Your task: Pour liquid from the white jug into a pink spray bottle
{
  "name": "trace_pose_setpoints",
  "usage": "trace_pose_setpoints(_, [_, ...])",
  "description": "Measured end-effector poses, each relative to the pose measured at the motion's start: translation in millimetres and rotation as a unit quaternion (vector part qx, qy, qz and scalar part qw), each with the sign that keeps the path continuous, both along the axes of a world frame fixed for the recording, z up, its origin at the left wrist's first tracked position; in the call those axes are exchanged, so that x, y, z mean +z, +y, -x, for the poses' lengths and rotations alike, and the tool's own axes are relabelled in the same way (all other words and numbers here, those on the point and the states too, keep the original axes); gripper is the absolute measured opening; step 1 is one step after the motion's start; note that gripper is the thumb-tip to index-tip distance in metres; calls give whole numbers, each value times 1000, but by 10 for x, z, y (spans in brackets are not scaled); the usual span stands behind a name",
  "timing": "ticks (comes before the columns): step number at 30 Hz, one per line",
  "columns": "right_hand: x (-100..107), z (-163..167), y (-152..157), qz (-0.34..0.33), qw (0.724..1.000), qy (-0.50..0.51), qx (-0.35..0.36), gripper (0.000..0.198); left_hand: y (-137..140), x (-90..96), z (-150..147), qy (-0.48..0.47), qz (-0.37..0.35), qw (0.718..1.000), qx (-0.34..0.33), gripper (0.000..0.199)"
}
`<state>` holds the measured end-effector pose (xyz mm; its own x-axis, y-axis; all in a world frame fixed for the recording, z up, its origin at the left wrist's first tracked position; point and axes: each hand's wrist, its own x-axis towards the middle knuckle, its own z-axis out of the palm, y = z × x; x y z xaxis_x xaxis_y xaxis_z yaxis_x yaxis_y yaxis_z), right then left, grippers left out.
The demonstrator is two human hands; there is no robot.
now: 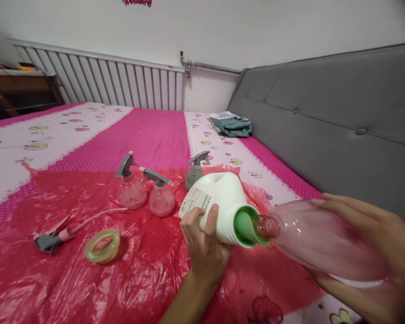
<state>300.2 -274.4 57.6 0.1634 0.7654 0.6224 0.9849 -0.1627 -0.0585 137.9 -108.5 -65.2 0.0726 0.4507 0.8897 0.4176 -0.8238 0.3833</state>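
Note:
My left hand (204, 238) is wrapped round a white detergent jug (227, 193), tilted so its green pouring spout (248, 227) points right. At the spout is the threaded mouth of a clear pinkish spray bottle (324, 238), lying on its side without a head. My right hand (371, 238) grips this bottle by its wide body, fingers above and below. Whether liquid passes between them I cannot make out. Left of the jug stand two pink spray bottles (162, 200) with grey trigger heads, and a grey spray bottle (195, 175) is behind it.
A loose spray head (52, 240) with a thin tube and a yellowish translucent ring (102, 246) lie on the red plastic sheet (135, 279). Folded clothes (231, 123) rest on the bed by the grey padded headboard (324, 99). A radiator (104, 81) lines the wall.

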Motion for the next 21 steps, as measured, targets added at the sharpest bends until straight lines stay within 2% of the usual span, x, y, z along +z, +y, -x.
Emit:
trace_pose_setpoints(13, [23, 10, -3, -1, 1000, -31, -3, 59, -20, -60, 7, -30, 15, 999, 3, 63])
trace_pose_setpoints(21, [67, 19, 3, 22, 1000, 15, -3, 62, -12, -52, 17, -33, 10, 999, 6, 67])
